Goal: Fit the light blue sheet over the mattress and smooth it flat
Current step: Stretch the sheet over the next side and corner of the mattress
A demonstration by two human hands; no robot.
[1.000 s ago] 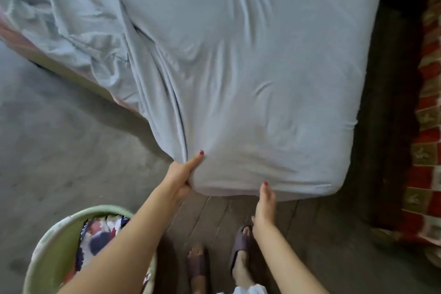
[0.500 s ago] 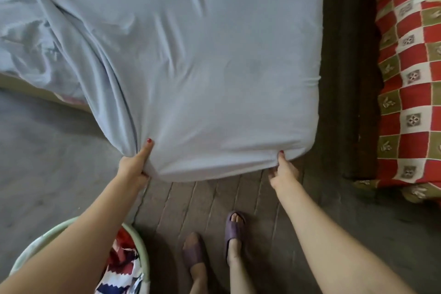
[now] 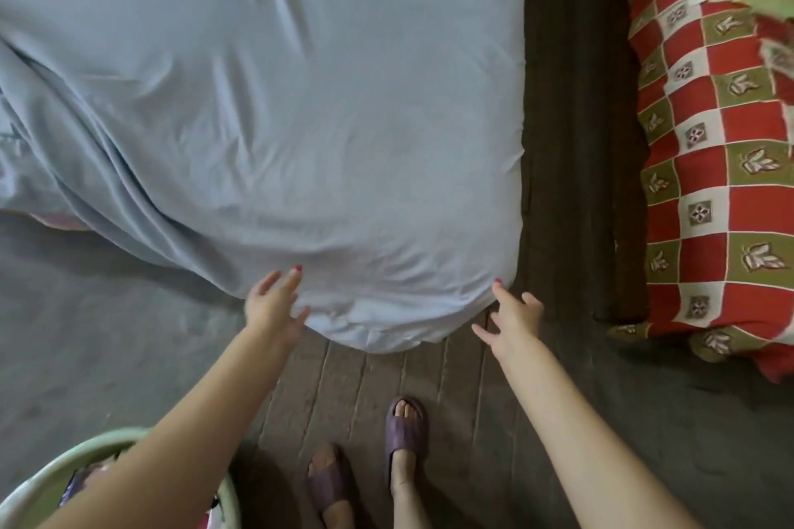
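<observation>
The light blue cotton sheet (image 3: 300, 120) covers the mattress end, creased toward the left. The left hand (image 3: 273, 305) lies spread against its lower edge. The right hand (image 3: 513, 316), fingers splayed, touches its corner.

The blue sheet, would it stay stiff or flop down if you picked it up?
The light blue sheet would probably flop: it lies in soft folds at the left and drapes over the mattress end. It looks thin and likely light. It may slide back when pulled, since the left side is bunched loosely.
</observation>
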